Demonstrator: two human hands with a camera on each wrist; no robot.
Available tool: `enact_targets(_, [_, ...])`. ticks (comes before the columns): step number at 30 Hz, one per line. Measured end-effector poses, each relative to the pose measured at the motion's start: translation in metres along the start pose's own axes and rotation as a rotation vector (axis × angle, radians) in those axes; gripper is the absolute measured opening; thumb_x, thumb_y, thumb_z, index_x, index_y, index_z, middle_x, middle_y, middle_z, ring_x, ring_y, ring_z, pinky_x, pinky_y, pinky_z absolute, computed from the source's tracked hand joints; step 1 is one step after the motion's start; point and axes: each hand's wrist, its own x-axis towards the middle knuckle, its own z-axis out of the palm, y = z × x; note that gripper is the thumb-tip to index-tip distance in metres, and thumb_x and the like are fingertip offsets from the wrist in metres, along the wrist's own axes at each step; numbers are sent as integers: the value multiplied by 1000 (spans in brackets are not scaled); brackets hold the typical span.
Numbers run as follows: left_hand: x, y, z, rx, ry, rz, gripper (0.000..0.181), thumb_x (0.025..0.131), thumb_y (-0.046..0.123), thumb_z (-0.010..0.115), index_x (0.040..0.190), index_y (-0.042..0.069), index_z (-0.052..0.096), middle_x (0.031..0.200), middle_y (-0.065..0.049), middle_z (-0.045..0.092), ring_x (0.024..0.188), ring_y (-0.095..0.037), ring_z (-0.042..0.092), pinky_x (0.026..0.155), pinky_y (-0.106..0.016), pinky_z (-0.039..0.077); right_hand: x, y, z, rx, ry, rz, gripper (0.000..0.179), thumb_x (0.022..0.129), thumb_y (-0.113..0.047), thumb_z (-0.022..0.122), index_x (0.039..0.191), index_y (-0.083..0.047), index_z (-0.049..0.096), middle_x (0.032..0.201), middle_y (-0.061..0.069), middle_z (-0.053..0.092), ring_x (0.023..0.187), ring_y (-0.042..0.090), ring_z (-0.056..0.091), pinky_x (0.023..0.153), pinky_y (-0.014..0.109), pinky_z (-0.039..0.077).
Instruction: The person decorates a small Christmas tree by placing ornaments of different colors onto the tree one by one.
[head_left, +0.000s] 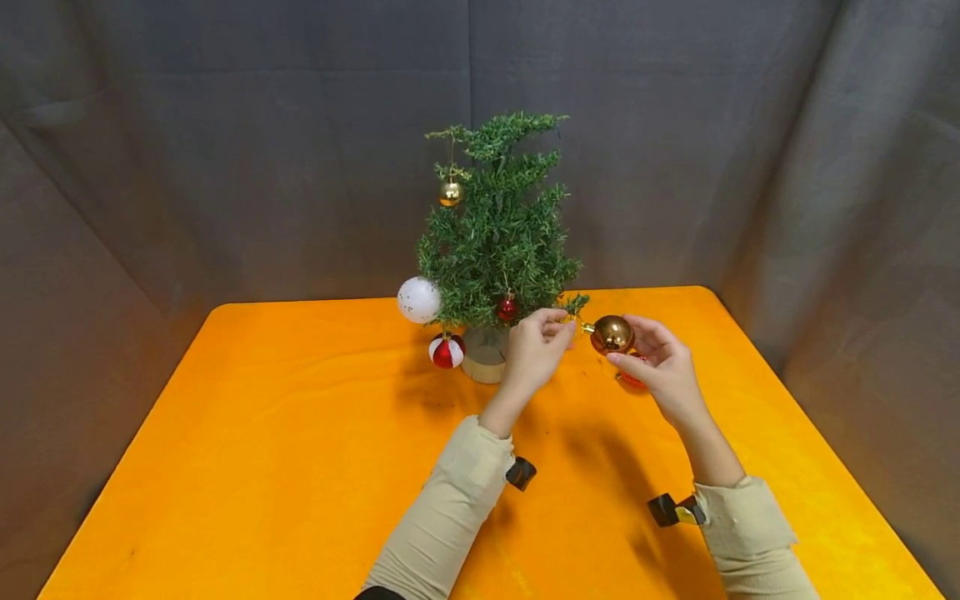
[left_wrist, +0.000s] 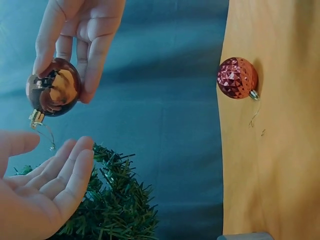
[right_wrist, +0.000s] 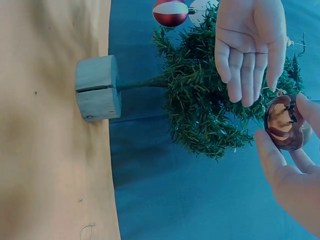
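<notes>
My right hand (head_left: 663, 375) holds a shiny bronze Christmas ball (head_left: 612, 334) between thumb and fingers, its gold cap and thread loop pointing left. Close to that loop is my left hand (head_left: 536, 350), thumb and fingers apart in the left wrist view; contact with the thread is hard to tell. Both hands are before the lower right of a small green Christmas tree (head_left: 498, 225). In the left wrist view the bronze ball (left_wrist: 54, 88) hangs over the left hand's fingers (left_wrist: 67, 175). A red faceted ball (left_wrist: 237, 78) lies on the table, partly hidden by the right hand in the head view.
On the tree hang a small gold ball (head_left: 451, 192), a white ball (head_left: 418, 300), a red-and-white ball (head_left: 447, 351) and a small red ball (head_left: 507, 307). Its wooden base (right_wrist: 97, 88) stands on the orange table (head_left: 262, 450). Grey curtains (head_left: 300, 150) enclose the table.
</notes>
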Motion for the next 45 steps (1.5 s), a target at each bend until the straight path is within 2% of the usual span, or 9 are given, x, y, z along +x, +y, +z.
enact_targets(7, [-1,3,-2,-33,-4,56,24,86,10,59,107,-3,59,77,-2,66,65,-6,61,62,-20,49,-1,1,0,14,-14,28,41,79,7,63,116,-7,53,100,-3,61,80,9,59,54,22,51])
enact_targets(12, [0,2,-1,-64,37,71,17,84,3,59,100,-4,61,77,-6,66,65,-11,63,61,-20,49,-1,4,-1,33,-23,63,39,79,2,64,115,-10,54,98,-3,60,77,10,58,54,21,50])
enact_targets(17, [0,3,-1,-41,95,133,16,84,2,60,97,-6,62,78,-9,67,65,-12,63,59,-18,48,-1,9,-2,42,-64,124,33,83,1,60,114,-10,54,96,-3,61,76,8,58,56,17,47])
enact_targets(21, [-1,4,-2,-21,127,180,15,84,4,60,97,-5,62,79,-9,67,66,-12,62,60,-18,48,0,14,-3,102,-129,141,30,86,2,56,115,-7,52,100,0,60,85,11,61,69,21,50])
enact_targets(24, [-1,4,-2,-12,141,198,14,85,4,60,96,-4,63,79,-9,67,67,-13,62,61,-18,48,0,19,-4,170,-181,149,31,86,5,53,116,-4,49,103,4,58,90,15,61,78,30,47])
enact_targets(28, [-1,5,-2,-18,147,208,14,84,4,60,96,-4,63,79,-8,67,67,-13,62,63,-17,48,0,25,-4,186,-213,180,35,86,6,53,119,-3,45,105,3,57,92,15,60,81,33,46])
enact_targets(36, [-1,6,-2,-53,120,222,15,85,3,60,96,-6,62,81,-11,66,70,-16,63,64,-17,48,1,30,-4,-42,-277,247,49,88,-4,55,130,9,33,111,12,53,96,12,58,82,23,45])
enact_targets(41, [-1,5,-3,-40,119,234,14,84,3,60,95,-5,63,80,-11,66,70,-15,63,63,-17,48,9,26,2,-192,-241,144,41,93,-14,50,124,11,43,117,22,52,98,7,54,82,19,43])
enact_targets(45, [-1,5,-4,-29,111,228,14,84,4,61,95,-4,63,82,-10,66,71,-14,62,64,-16,48,18,18,13,-242,-182,34,35,93,-15,49,117,10,52,115,24,54,96,6,55,80,18,44])
